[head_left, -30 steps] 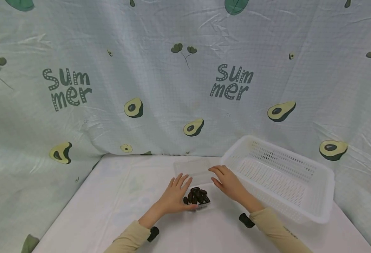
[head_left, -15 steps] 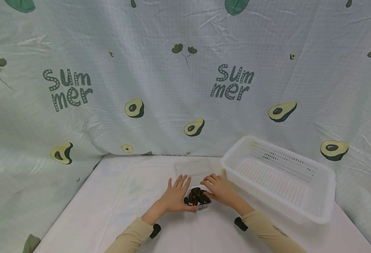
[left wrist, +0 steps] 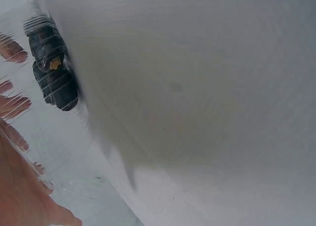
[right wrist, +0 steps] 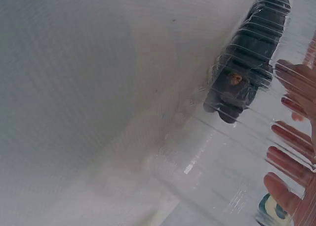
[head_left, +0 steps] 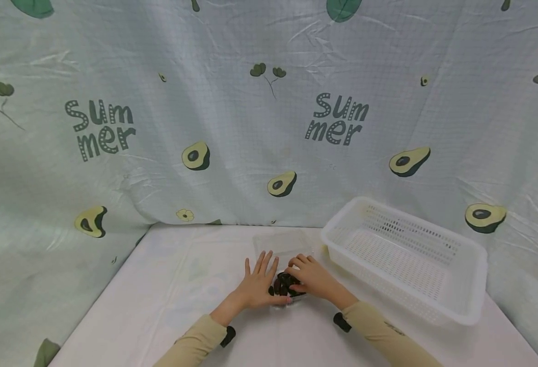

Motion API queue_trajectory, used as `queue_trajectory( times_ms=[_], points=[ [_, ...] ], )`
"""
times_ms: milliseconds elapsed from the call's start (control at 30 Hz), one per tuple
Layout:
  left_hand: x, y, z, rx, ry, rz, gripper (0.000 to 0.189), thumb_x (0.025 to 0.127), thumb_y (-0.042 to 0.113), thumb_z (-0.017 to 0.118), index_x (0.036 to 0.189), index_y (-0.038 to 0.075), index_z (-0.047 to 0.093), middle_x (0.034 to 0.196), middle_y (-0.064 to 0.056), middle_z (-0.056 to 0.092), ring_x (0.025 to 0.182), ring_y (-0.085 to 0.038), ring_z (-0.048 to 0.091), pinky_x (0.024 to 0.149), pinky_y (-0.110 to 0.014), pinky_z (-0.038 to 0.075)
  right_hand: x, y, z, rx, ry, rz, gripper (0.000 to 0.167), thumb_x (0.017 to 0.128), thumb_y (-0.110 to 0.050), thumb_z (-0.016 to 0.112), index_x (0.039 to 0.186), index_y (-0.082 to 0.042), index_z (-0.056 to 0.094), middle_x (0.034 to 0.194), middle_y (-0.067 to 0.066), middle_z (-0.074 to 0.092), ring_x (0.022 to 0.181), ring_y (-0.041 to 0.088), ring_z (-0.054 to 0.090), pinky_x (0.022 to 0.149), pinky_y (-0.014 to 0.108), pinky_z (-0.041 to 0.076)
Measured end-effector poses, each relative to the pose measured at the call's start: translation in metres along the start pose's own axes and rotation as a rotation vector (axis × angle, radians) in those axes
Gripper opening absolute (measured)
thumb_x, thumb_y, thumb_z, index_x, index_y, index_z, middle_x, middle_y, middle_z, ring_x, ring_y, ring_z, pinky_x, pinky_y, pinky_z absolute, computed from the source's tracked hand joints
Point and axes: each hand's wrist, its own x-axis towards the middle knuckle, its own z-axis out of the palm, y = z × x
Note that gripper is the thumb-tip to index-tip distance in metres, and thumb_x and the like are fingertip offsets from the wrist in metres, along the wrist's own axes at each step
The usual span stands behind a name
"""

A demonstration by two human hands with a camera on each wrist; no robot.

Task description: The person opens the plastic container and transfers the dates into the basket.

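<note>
Down near six o'clock on the white surface (head_left: 177, 290), we've got one clear plastic box (head_left: 297, 298) with dates (head_left: 283, 288) (well, they look like dates) heaped inside. We'd guess each one's light, soft and kinda tacky, so easy to squash; a gentle pinch round the middle oughta do. Box seems thin and bendy, better steadied by its sides. Our left hand (head_left: 256, 290), at the box's nine o'clock, isn't clenched: fingers spread, thumb by the near edge. Our right hand (head_left: 314, 278), around two o'clock, has bent fingers over the pile, but we can't tell whether its grip has caught anything. Headcount: two hands, one box, one clear plastic piece (head_left: 280, 242) at twelve, one white basket (head_left: 388, 291) toward half past two; several dates, too overlapped to count.
</note>
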Motion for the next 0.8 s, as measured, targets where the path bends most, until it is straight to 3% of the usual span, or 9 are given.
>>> queue_trajectory(
  times_ms=[467, 800],
  points=[
    [-0.0004, 0.0029, 0.0028, 0.028, -0.015, -0.003, 0.101, 0.074, 0.072, 0.045, 0.143, 0.004, 0.016, 0.149, -0.019, 0.011, 0.137, -0.039, 0.008, 0.094, -0.072, 0.01, 0.0056, -0.0075, 0.0038, -0.038, -0.11, 0.029, 0.026, 0.074, -0.042, 0.068, 0.09, -0.021, 0.065, 0.104, -0.003, 0.056, 0.094, 0.015, 0.048, 0.075, 0.031, 0.042],
    [-0.0003, 0.002, 0.0037, 0.021, -0.005, -0.009, 0.102, 0.073, 0.076, 0.04, 0.143, 0.006, 0.017, 0.149, -0.018, 0.012, 0.137, -0.038, 0.008, 0.094, -0.071, 0.011, 0.0073, -0.0091, 0.0024, -0.044, -0.087, 0.078, 0.017, 0.074, -0.032, 0.071, 0.083, -0.019, 0.065, 0.101, -0.002, 0.056, 0.09, 0.015, 0.048, 0.072, 0.031, 0.041]
  ],
)
